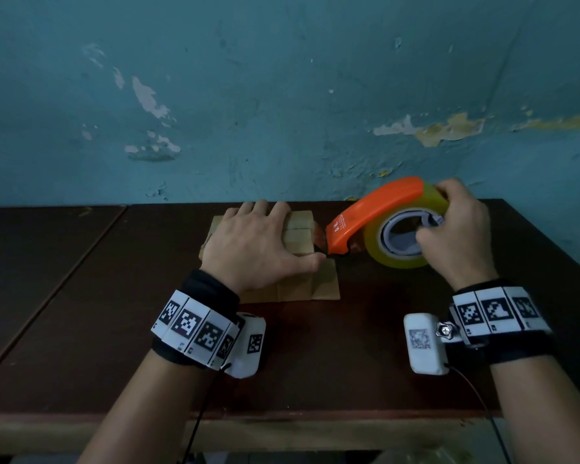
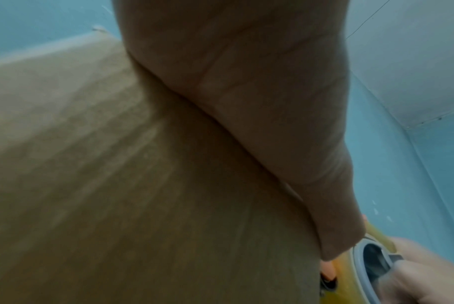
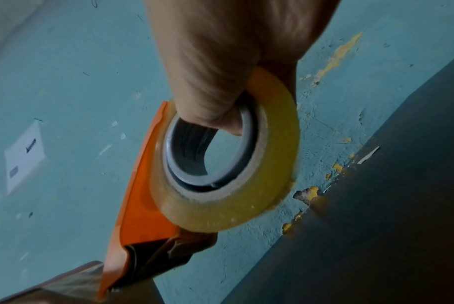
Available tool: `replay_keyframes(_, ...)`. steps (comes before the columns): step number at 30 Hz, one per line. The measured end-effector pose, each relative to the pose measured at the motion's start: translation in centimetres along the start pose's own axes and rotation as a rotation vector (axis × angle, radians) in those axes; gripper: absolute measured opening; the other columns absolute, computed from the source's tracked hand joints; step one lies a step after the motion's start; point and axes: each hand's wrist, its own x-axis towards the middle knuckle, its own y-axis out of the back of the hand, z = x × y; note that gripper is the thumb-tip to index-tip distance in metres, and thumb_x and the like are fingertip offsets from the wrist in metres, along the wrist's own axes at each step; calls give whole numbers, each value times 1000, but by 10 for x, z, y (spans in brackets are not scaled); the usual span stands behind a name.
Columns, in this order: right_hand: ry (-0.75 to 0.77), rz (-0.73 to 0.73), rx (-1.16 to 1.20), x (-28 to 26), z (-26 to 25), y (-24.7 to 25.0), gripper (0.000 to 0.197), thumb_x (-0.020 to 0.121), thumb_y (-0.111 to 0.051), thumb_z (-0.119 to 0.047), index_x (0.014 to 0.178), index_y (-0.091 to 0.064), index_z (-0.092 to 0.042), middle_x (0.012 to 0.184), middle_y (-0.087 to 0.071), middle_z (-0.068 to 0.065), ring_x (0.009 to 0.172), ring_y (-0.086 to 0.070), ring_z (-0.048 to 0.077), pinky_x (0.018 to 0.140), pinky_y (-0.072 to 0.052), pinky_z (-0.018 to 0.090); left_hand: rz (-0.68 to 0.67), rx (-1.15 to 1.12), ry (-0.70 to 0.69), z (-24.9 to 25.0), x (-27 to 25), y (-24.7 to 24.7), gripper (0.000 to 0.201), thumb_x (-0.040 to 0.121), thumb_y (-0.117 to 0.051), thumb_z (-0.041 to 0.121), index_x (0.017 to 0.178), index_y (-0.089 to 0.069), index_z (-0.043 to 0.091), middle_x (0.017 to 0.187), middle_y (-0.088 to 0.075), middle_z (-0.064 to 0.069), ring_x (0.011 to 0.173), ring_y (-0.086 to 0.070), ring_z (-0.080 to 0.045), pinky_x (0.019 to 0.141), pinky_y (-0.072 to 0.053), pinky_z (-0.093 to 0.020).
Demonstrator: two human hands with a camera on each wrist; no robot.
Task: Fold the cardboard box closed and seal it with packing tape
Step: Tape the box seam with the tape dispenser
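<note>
Left hand [image 1: 260, 244] flat on cardboard box [image 1: 302, 229] — right hand [image 1: 456, 229] fingers grip tape dispenser [image 1: 375, 216].

A bare workroom: peeling teal wall [image 1: 282, 95] behind a dark wooden table [image 1: 81, 296].

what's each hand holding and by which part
Right hand grips the tape dispenser by the roll, thumb through its core. Left hand presses flat on the cardboard box, gripping nothing.

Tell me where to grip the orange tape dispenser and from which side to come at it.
Grip the tape dispenser at the roll's open core, from the right, as the right hand does: thumb hooked through the grey ring, fingers over the rim. The orange guard and cutter end point left toward the cardboard box, so that side is probably best kept free.
</note>
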Motion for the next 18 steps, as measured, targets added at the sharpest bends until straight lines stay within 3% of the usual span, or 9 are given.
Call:
replay_keyframes(7, -41, 37, 27, 0, 0, -1, 41, 79, -68, 12, 104, -53, -16, 83, -53, -5, 79, -59, 17, 76, -50, 35, 2, -1, 2, 0, 1, 0, 96, 70, -30, 97, 133, -48, 26, 122, -61, -3, 116, -57, -25, 101, -42, -42)
replay_keyframes(12, -46, -15, 58, -1, 4, 1, 42, 77, -65, 16, 101, -53, -16, 84, -53, -7, 76, -56, 11, 77, -51, 36, -2, -10, 2, -1, 0, 1, 97, 69, -29, 97, 134, -48, 27, 122, -61, -3, 116, -57, -25, 101, -42, -42)
replay_keyframes(15, -20, -24, 96, 0, 8, 8, 46, 74, -63, 21, 101, -56, -15, 83, -56, -7, 76, -57, 2, 70, -47, 25, -14, -18, 7, -1, 1, 1, 96, 69, -31, 97, 134, -47, 28, 122, -61, -2, 117, -56, -24, 101, -42, -42)
replay_keyframes(18, 2, -36, 117, 3, 13, 13, 46, 74, -63, 22, 102, -58, -14, 84, -58, -5, 77, -58, 1, 66, -43, 20, -13, -25, 6, -1, 1, 0, 94, 71, -35, 96, 135, -46, 29, 123, -60, -1, 118, -56, -23, 101, -41, -42)
